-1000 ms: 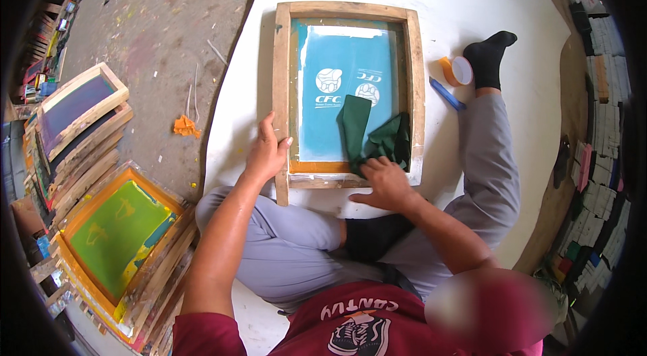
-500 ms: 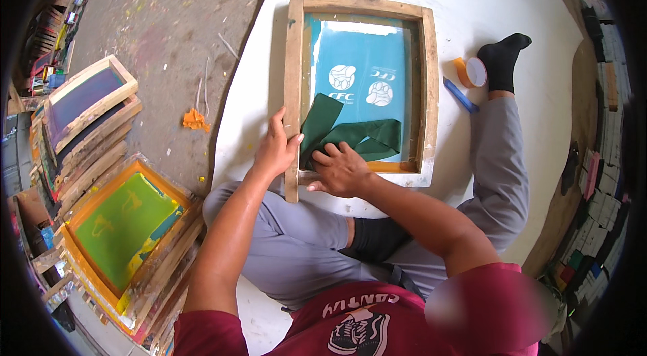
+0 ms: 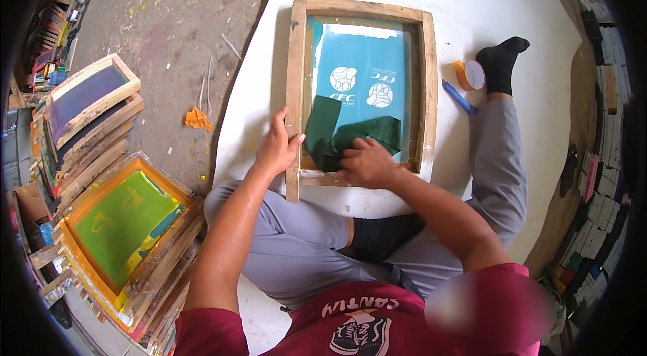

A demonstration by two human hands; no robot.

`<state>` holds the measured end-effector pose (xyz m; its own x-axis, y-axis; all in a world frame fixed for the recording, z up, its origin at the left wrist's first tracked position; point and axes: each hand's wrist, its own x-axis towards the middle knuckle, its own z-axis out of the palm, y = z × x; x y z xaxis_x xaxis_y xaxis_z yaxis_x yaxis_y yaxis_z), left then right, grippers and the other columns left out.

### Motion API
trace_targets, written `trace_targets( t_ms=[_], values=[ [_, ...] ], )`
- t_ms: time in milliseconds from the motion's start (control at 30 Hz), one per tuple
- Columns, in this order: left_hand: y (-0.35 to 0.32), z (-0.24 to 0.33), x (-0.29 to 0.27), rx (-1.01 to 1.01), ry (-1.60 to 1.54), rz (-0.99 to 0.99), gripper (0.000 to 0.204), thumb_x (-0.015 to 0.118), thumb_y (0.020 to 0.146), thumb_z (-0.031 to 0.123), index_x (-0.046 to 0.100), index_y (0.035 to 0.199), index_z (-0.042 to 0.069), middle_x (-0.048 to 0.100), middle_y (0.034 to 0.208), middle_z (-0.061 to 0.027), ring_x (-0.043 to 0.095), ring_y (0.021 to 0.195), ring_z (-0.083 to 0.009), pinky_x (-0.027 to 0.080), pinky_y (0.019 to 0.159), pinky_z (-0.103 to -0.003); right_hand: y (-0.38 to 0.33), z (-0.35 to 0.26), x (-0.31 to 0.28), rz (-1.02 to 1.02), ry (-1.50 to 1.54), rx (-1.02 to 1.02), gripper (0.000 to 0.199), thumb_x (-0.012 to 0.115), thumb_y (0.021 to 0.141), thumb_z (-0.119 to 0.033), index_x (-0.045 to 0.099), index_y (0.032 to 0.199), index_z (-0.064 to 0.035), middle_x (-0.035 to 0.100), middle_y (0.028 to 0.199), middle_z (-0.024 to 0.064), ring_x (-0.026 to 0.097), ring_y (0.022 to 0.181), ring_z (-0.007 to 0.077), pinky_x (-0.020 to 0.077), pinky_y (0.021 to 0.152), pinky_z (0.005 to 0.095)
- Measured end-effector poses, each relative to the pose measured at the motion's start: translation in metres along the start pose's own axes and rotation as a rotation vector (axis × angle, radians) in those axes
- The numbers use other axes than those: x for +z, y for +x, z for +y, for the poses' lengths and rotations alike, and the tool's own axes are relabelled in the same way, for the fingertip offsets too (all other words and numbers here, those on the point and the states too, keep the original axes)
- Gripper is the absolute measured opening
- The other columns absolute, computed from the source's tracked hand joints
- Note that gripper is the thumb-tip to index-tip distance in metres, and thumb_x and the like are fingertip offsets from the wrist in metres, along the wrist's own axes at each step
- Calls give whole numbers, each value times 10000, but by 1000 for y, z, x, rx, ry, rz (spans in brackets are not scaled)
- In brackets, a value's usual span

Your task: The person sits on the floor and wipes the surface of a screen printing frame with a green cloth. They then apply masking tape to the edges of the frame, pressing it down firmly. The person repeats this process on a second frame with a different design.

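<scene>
Resting on green cloth (image 3: 342,135) at the blue screen's (image 3: 360,53) lower end, right hand (image 3: 371,163); its grip can't be told. Left hand (image 3: 278,147) grasps wooden frame (image 3: 295,73) by left rail. Cloth looks soft, light; best bunched mid-length.

Blue screen mesh (image 3: 364,53) in front of you: white capitals (image 3: 342,98) under the left round emblem (image 3: 343,79), smaller line below partly behind the green cloth (image 3: 367,130). Second white lettering (image 3: 383,77), upside down, above the right emblem (image 3: 379,94). Your maroon shirt (image 3: 296,336): white letters (image 3: 362,306) next to a shoe graphic (image 3: 360,339). Your green screen (image 3: 121,224), left: yellow marks, not legible.
</scene>
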<state>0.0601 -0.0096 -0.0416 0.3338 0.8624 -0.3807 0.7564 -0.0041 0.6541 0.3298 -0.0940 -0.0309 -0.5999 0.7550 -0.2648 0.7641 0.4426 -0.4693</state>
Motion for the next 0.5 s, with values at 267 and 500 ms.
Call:
trace_targets(
  t_ms=[267,500],
  values=[
    [0,1,-1,-22,-18,-13,790,688,1008,267,189,1573,29,406,1561,-340,481,1400,-526,455,1127,-542,-24,-4,-22,345,516,360,193,765,851,-118,699,1001,-16,717,959,206,705,943,401,562,832,490],
    [1,1,-2,-27,-46,-12,788,697,1001,271,209,1567,23,414,1557,-339,483,1389,-536,459,1115,-552,51,-69,14,21,318,117,406,673,919,-391,734,1166,-75,677,1144,115,626,1182,333,525,997,460]
  ],
)
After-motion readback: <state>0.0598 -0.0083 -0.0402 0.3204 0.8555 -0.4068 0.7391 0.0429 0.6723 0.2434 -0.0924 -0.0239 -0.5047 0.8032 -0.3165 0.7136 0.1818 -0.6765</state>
